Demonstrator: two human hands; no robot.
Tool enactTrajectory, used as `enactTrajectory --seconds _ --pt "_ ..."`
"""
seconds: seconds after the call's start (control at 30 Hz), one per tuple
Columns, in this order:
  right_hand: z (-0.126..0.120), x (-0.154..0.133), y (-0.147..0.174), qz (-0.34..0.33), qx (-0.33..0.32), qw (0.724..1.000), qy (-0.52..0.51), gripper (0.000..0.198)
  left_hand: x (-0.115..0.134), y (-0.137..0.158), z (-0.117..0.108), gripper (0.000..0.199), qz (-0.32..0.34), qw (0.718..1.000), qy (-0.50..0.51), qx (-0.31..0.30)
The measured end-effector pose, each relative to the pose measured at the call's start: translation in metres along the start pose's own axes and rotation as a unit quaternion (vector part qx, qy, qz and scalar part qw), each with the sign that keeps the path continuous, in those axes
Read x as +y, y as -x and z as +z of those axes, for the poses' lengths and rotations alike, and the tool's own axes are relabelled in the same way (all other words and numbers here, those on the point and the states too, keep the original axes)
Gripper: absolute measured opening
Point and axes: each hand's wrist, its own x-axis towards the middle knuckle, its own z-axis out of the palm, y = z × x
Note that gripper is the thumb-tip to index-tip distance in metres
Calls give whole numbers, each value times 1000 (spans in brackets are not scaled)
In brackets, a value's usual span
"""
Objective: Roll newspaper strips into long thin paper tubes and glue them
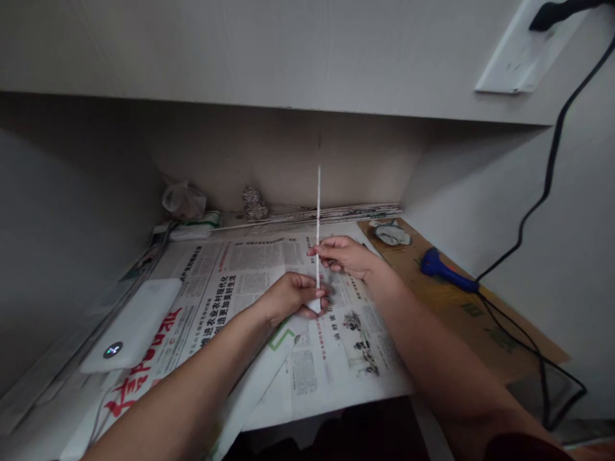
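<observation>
A thin white stick, seemingly rolled paper [318, 195], stands nearly upright in front of me. My left hand [291, 298] is closed on its lower end, where a white flap shows between thumb and fingers. Higher up, my right hand [346, 256] pinches the same stick between thumb and fingertips. Under my left wrist lies a white sheet with a green printed line [283, 339]. Both hands are above the spread newspaper [250, 256].
On the left lies a white power bank [137, 323] with a lit display. Along the back are several thin paper sticks [336, 213], a small woven piece [254, 203] and a plastic bag [184, 200]. A blue glue gun [449, 272] with a black cord and a cloth [391, 232] rest on cardboard [485, 326].
</observation>
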Motion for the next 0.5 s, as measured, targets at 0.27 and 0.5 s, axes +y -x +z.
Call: enactTrajectory --seconds 0.27,0.5 --pt "-4 2 1 11 -30 999 -35 36 -3 -2 -1 32 -7 1000 6 1" --pt "-4 1 1 -12 31 999 -40 29 -2 -2 -1 30 -10 1000 2 2"
